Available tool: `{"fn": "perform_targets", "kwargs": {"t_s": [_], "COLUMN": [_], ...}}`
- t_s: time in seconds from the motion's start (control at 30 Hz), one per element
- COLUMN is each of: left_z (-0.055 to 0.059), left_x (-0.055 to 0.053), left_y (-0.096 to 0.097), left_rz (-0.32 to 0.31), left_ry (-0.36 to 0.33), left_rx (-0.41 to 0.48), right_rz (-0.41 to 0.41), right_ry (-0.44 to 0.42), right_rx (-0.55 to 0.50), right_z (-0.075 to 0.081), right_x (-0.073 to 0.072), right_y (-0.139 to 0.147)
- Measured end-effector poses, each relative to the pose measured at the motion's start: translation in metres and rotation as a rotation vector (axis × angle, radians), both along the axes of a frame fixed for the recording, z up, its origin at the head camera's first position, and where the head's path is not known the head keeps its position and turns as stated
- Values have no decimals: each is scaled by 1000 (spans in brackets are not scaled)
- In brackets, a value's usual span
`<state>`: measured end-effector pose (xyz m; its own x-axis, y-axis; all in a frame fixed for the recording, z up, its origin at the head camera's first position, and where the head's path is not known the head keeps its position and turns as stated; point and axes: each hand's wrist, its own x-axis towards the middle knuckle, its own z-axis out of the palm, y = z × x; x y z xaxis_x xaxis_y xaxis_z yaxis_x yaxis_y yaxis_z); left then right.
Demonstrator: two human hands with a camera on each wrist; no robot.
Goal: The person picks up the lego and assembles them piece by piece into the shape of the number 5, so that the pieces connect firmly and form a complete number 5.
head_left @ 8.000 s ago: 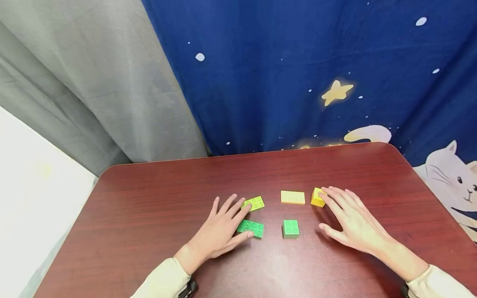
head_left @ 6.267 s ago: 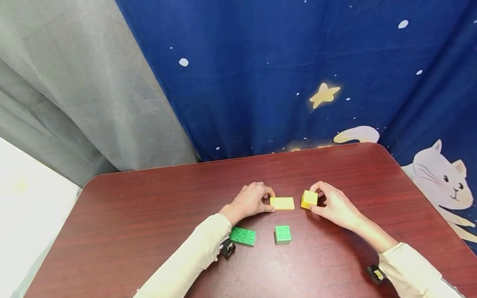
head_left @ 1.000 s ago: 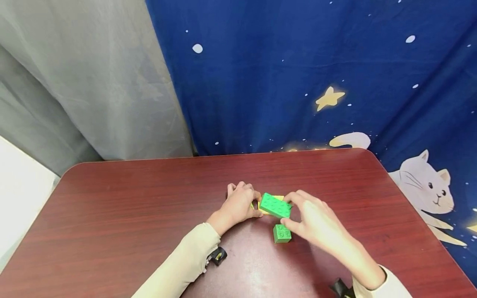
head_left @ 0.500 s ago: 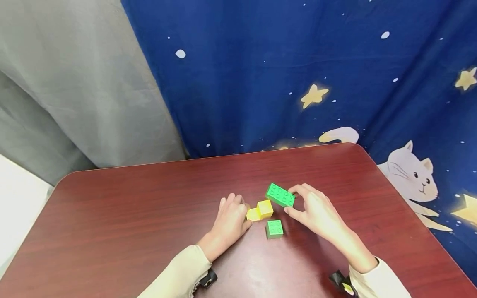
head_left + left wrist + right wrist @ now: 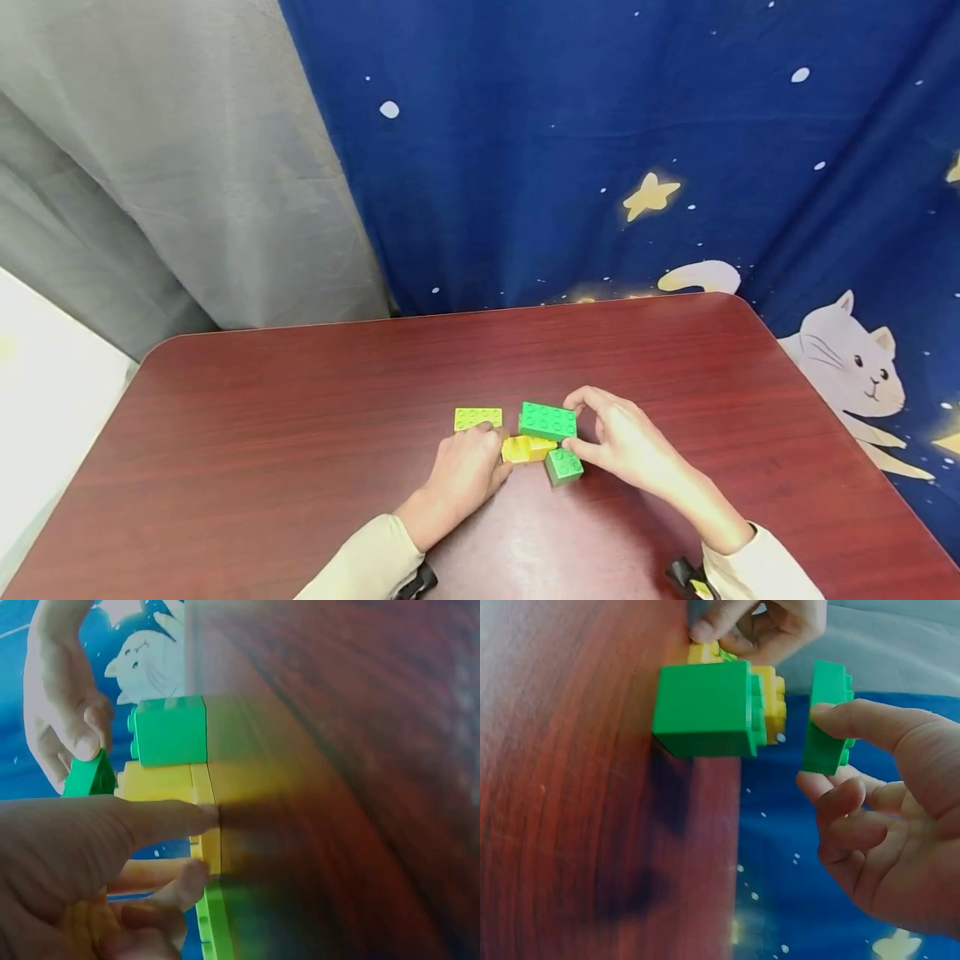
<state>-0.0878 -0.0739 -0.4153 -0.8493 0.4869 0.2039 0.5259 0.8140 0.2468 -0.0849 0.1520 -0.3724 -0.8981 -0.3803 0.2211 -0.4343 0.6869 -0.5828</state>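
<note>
In the head view my right hand (image 5: 626,442) pinches a long green building brick (image 5: 548,422) between thumb and fingers. It is held up off the table, above the yellow pieces. My left hand (image 5: 463,468) grips the left end of a thin yellow brick (image 5: 516,451) resting on the table, thumb on the near side. A square yellow brick (image 5: 156,782) sits on that thin piece, partly under the long green brick in the head view. A square green brick (image 5: 565,467) stands right against the yellow pieces, its studs up.
A lime-green flat brick (image 5: 477,417) lies just beyond my left hand's fingers. The dark red table (image 5: 300,433) extends to both sides, with a blue curtain (image 5: 510,167) and a grey curtain (image 5: 187,167) behind its far edge.
Over the last second, the long green brick rises clear of the yellow pieces, then comes back level over them. My left hand shifts and turns the yellow pieces; the lime-green brick shows again.
</note>
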Motion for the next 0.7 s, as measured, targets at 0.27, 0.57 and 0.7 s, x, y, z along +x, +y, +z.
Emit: {"fn": "perform_targets", "kwargs": {"t_s": [0.27,0.57,0.7], "left_z": [-8,-13,-12], "left_x": [-13,-18,-15], "left_y": [-11,-16,-17], "left_rz": [-7,-46,-23], "left_ry": [-262,-341,-362], "left_rx": [233,334,313], "right_rz": [98,125,94], "right_ry": [44,52,27], "right_rx": [3,-22,12], "right_z": [-7,-13,-14], "right_x": [-9,-8,-7], "right_y": [-10,-11,-12]}}
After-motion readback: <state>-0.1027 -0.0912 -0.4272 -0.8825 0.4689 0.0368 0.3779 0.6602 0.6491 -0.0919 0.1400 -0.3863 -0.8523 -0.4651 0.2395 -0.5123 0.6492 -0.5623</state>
